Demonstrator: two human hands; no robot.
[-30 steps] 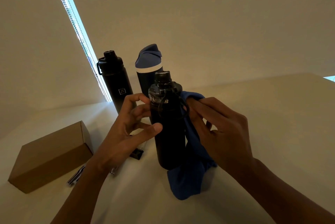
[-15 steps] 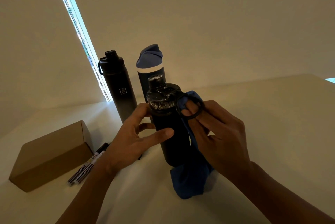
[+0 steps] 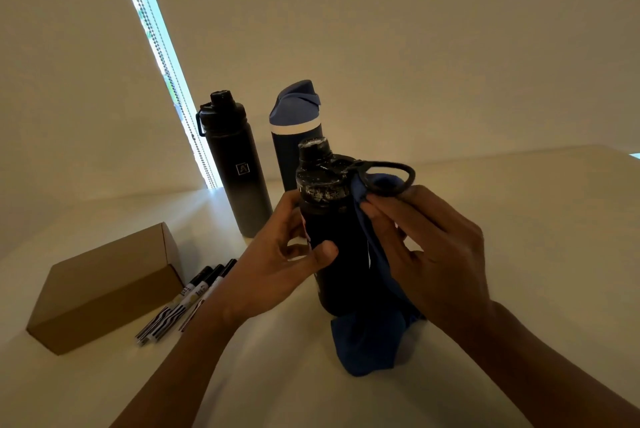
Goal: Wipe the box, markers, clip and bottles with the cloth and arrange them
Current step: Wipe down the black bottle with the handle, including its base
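I am partway through the job, on the bottles. My left hand (image 3: pixel 277 265) grips the scuffed black metal bottle (image 3: pixel 332 254), which stands upright on the pale table (image 3: pixel 519 202) in front of me, with the fingers (image 3: pixel 289 216) curled round its far side and the thumb pressed on the near side. My right hand (image 3: pixel 433 254) pinches the blue cloth (image 3: pixel 367 341) at the bottle's shoulder, just under the black carry loop (image 3: pixel 388 178) that sticks out from the lid. The rest of the cloth hangs down the bottle's side and bunches on the table at its base.

The lid looks flecked with white, so I judge this bottle is not finished. Behind it stand the tall black bottle with a square logo (image 3: pixel 239 178) and the dark bottle with a blue lid (image 3: pixel 294 116), near each other. The brown cardboard box (image 3: pixel 104 289) lies to my left, with the black-capped markers (image 3: pixel 194 292) side by side just beside it. They look set in order, though I cannot tell whether they are wiped. I cannot see the clip.
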